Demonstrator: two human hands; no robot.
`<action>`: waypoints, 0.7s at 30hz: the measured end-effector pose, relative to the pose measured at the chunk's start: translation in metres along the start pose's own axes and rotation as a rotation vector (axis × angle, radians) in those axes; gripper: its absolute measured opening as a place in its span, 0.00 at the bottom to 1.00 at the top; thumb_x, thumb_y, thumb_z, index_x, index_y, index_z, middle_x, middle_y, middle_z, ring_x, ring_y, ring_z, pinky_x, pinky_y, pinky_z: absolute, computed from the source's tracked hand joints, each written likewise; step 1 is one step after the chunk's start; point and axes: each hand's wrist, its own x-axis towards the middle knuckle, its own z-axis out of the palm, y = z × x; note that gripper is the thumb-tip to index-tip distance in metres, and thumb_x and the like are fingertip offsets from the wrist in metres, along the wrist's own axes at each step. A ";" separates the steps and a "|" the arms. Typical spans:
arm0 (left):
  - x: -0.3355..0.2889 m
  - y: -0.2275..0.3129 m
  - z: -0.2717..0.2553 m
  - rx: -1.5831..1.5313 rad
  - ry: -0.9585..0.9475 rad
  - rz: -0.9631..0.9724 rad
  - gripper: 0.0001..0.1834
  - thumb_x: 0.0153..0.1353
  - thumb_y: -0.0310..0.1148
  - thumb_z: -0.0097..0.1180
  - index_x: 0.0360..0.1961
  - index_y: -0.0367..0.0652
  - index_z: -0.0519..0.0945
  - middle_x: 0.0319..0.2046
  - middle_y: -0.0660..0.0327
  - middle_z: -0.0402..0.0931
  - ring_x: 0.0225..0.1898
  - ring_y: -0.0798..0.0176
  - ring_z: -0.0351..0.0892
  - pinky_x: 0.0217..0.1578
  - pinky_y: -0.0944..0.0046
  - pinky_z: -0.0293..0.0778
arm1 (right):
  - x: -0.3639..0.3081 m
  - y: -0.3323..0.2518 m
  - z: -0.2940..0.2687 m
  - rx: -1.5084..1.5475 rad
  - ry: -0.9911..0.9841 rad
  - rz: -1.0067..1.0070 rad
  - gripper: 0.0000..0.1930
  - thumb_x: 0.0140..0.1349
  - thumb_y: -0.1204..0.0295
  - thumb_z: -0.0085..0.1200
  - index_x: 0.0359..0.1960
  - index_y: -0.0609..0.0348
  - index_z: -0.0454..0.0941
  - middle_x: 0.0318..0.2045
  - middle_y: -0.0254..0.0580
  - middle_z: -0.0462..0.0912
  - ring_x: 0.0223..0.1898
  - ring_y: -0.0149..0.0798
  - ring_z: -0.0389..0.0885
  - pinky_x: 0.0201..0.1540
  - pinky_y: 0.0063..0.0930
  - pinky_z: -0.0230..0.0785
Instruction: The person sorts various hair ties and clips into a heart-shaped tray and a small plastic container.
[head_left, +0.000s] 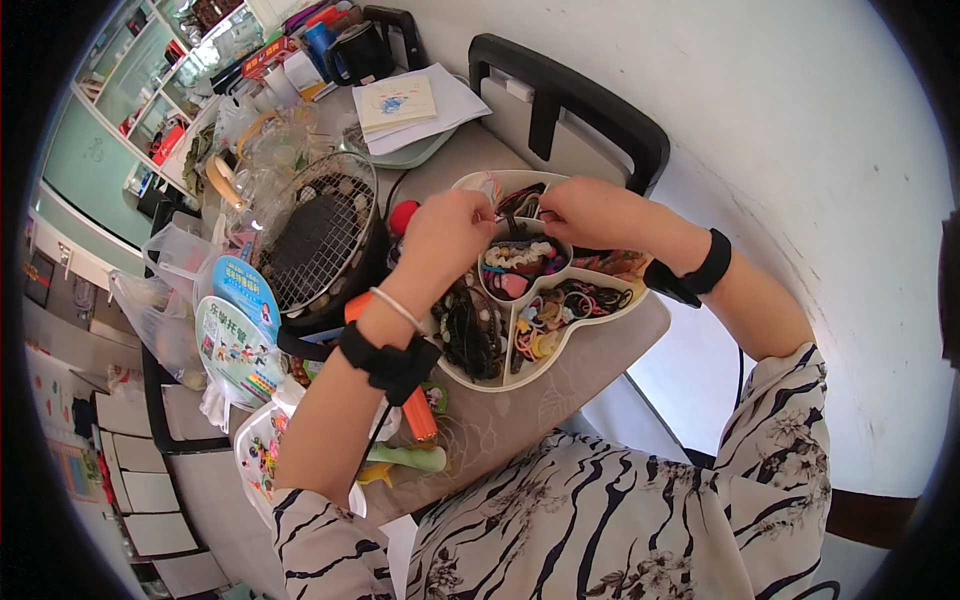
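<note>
In the head view, my left hand [447, 228] is hanging over the upper left part of a cream tray [515, 384] with compartments; its fingers are curling inward, and I cannot tell whether the tips are meeting or clamping on something. My right hand [592, 212] is facing it just across the tray's upper part, thumb and fingers bending toward my left hand; here too I cannot tell whether they are gripping anything, the tips being too small to read.

The tray is resting on a table [560, 400] in front of me, near its right edge; a round cup [525, 265] in its middle is holding hair bands, a pale ruffled one among them; black hair ties [468, 335] are filling the lower left compartment, and colourful bands [545, 325] are lying in the one at the bottom right. A white bangle [398, 308] and a black strap [390, 366] are circling my left wrist; another black strap [711, 262] is circling my right.

Left of the tray, a red ball [404, 217] is sitting near a round grill [315, 235] with wire mesh; two round fans [238, 325] are standing beyond my left forearm; an orange stick [419, 414] and a green tube [410, 457] are lying below the tray; papers [455, 97] are lying at the far end, and a black chair back [590, 95] is rising behind the tray.
</note>
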 end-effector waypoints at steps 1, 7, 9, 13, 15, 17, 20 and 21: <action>0.000 0.004 -0.006 -0.005 -0.004 0.004 0.10 0.51 0.32 0.62 0.31 0.37 0.82 0.26 0.48 0.79 0.30 0.49 0.80 0.34 0.56 0.74 | -0.001 0.001 -0.003 0.016 -0.023 0.011 0.09 0.57 0.70 0.51 0.28 0.65 0.77 0.26 0.54 0.80 0.30 0.55 0.78 0.35 0.43 0.70; -0.009 0.019 -0.015 -0.376 -0.145 -0.021 0.07 0.55 0.29 0.61 0.31 0.34 0.81 0.22 0.60 0.78 0.26 0.69 0.76 0.30 0.67 0.71 | -0.012 -0.002 -0.024 0.140 0.001 0.038 0.11 0.57 0.69 0.51 0.29 0.66 0.79 0.27 0.56 0.80 0.30 0.55 0.79 0.35 0.42 0.71; -0.013 0.026 -0.007 -0.391 -0.179 -0.040 0.07 0.55 0.29 0.60 0.31 0.35 0.81 0.22 0.61 0.78 0.26 0.69 0.76 0.30 0.68 0.71 | -0.018 0.000 -0.027 0.157 0.044 0.031 0.11 0.57 0.68 0.51 0.29 0.67 0.78 0.26 0.56 0.80 0.29 0.54 0.79 0.35 0.42 0.70; -0.016 0.044 0.004 -0.470 -0.230 -0.133 0.07 0.57 0.29 0.59 0.31 0.35 0.79 0.21 0.63 0.76 0.22 0.70 0.77 0.25 0.68 0.71 | -0.027 0.002 -0.036 0.192 0.151 0.051 0.12 0.59 0.67 0.53 0.29 0.66 0.74 0.20 0.49 0.75 0.22 0.43 0.72 0.29 0.35 0.66; -0.016 0.046 0.011 -0.485 -0.209 -0.134 0.06 0.57 0.28 0.58 0.31 0.35 0.79 0.20 0.63 0.76 0.20 0.68 0.78 0.23 0.67 0.70 | -0.030 -0.001 -0.041 0.192 0.150 0.070 0.12 0.59 0.67 0.54 0.29 0.66 0.74 0.19 0.48 0.75 0.21 0.41 0.70 0.28 0.34 0.65; -0.016 0.045 0.015 -0.498 -0.186 -0.132 0.06 0.58 0.28 0.57 0.31 0.35 0.79 0.20 0.63 0.75 0.18 0.67 0.78 0.21 0.67 0.70 | -0.034 -0.005 -0.046 0.205 0.164 0.091 0.11 0.59 0.68 0.54 0.28 0.67 0.73 0.18 0.47 0.73 0.20 0.41 0.68 0.27 0.33 0.64; -0.013 0.039 0.027 -0.413 -0.115 -0.063 0.06 0.58 0.28 0.56 0.31 0.34 0.79 0.19 0.59 0.76 0.15 0.63 0.79 0.20 0.64 0.70 | -0.035 -0.008 -0.050 0.165 0.156 0.090 0.12 0.58 0.68 0.52 0.29 0.68 0.77 0.22 0.55 0.78 0.25 0.52 0.77 0.32 0.38 0.70; -0.013 0.039 0.031 -0.325 -0.117 -0.006 0.06 0.57 0.27 0.56 0.30 0.34 0.79 0.19 0.57 0.77 0.14 0.62 0.78 0.20 0.63 0.70 | -0.035 -0.009 -0.050 0.166 0.156 0.091 0.12 0.58 0.68 0.52 0.29 0.68 0.77 0.22 0.55 0.78 0.25 0.52 0.77 0.32 0.38 0.70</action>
